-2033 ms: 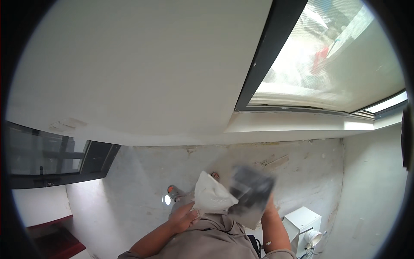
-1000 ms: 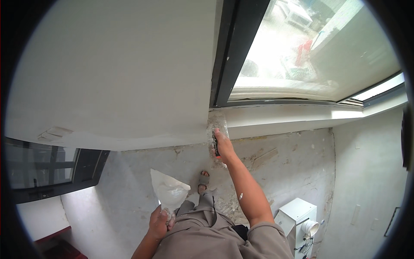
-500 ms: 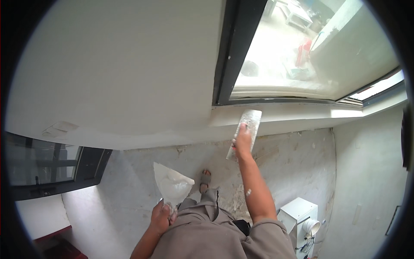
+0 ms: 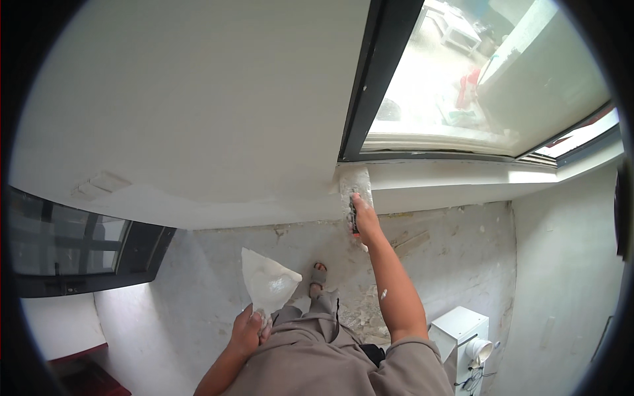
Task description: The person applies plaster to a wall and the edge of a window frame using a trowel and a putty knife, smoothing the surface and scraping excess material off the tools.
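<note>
In the hands (image 4: 251, 330) (image 4: 367, 223): scraper (image 4: 265, 282) left, trowel (image 4: 354, 180) right, perhaps against the wall (image 4: 264, 132).

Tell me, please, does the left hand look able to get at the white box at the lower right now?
Probably not: the left hand holds the putty knife, and the white box is off to the person's right, past the shirt and right arm.

Stained grey floor (image 4: 205, 277); pale walls (image 4: 191, 105); bright dark-framed window (image 4: 495, 92); dark red piece (image 4: 89, 375), possibly furniture, lower left.
</note>
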